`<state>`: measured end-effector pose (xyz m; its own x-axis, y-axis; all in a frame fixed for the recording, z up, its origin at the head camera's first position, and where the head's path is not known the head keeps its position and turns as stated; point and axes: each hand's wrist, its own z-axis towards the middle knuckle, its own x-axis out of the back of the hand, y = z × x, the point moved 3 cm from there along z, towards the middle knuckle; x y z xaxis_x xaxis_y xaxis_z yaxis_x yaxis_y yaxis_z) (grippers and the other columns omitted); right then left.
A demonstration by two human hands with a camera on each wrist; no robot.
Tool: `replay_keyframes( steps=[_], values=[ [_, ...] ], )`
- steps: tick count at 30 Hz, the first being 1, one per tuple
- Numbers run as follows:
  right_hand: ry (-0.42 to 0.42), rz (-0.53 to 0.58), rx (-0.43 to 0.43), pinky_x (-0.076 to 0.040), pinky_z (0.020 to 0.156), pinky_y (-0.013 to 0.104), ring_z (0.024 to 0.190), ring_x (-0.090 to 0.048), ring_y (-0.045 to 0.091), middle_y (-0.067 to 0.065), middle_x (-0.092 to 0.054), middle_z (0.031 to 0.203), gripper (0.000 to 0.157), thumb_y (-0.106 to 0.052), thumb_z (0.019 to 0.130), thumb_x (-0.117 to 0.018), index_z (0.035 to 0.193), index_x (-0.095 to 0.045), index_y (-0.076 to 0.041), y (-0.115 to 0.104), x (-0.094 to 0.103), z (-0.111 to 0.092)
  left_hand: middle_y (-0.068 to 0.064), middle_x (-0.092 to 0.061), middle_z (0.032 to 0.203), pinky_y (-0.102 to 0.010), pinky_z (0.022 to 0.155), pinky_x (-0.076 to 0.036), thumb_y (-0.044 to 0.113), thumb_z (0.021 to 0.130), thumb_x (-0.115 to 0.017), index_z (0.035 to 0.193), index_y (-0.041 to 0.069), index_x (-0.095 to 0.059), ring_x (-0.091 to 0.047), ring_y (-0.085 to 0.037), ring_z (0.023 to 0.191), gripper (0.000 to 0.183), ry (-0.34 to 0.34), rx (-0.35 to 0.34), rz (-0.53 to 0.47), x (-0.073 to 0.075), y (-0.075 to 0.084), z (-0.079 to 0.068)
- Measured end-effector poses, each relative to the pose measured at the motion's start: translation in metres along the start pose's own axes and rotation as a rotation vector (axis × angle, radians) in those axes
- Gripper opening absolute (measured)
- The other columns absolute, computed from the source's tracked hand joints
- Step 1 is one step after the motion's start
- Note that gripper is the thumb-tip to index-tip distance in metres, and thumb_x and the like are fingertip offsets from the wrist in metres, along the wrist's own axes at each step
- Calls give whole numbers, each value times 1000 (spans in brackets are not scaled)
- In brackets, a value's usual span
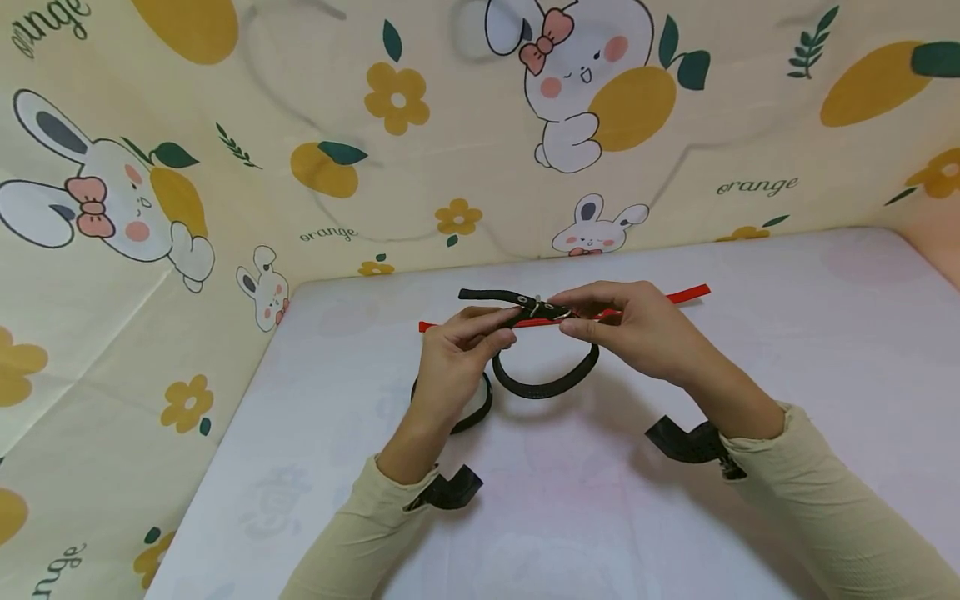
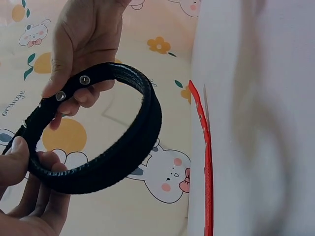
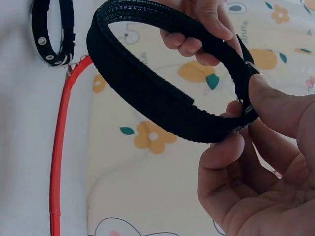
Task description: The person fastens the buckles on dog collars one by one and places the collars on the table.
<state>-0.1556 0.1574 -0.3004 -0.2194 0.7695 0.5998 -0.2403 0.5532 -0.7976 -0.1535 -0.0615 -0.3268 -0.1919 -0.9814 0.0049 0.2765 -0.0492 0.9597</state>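
Note:
A black collar point(image 1: 547, 389) with metal eyelets is held above the table, closed into a loop. Its buckle point(image 1: 537, 307) sits at the top, and the strap's free end sticks out to the left. My left hand point(image 1: 450, 358) pinches the band left of the buckle between thumb and fingers. On the other side, my right hand point(image 1: 648, 329) grips it close to the buckle, as the right wrist view also shows. The loop hangs below both hands. Behind them lies a red strap point(image 1: 688, 294), partly hidden by the hands.
A second black collar point(image 3: 39, 39) lies on the white table point(image 1: 562, 517), its metal fitting meeting the red strap's end in the right wrist view. Printed cloth point(image 1: 262, 83) with rabbits and oranges rises behind the table and at its left. Black bands point(image 1: 686, 442) hang near both sleeves.

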Motion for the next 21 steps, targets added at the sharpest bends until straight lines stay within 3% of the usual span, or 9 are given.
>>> replay_keyframes(
  steps=[8, 16, 21],
  values=[
    [17, -54, -14, -49, 87, 35, 104, -62, 16, 0, -72, 109, 33, -35, 94, -69, 126, -69, -25, 2, 2, 0, -20, -69, 112, -21, 81, -57, -4, 85, -72, 113, -7, -71, -68, -9, 82, 28, 57, 12, 30, 3, 1, 3],
    [42, -30, -6, -51, 90, 37, 104, -61, 17, 2, -71, 107, 30, -27, 95, -68, 124, -68, -18, 2, 2, 2, -19, -70, 113, -22, 86, -57, -2, 82, -78, 117, -1, -68, -68, -14, 91, 36, 68, 135, 17, 4, 0, 4],
    [44, 1, -19, -53, 90, 34, 107, -62, 18, 4, -70, 110, 30, -24, 95, -69, 123, -67, -15, 2, 4, 3, -16, -70, 113, -20, 86, -56, -3, 81, -79, 117, 1, -69, -67, -16, 93, 38, 55, 171, -15, 5, -3, 5]
  ],
)
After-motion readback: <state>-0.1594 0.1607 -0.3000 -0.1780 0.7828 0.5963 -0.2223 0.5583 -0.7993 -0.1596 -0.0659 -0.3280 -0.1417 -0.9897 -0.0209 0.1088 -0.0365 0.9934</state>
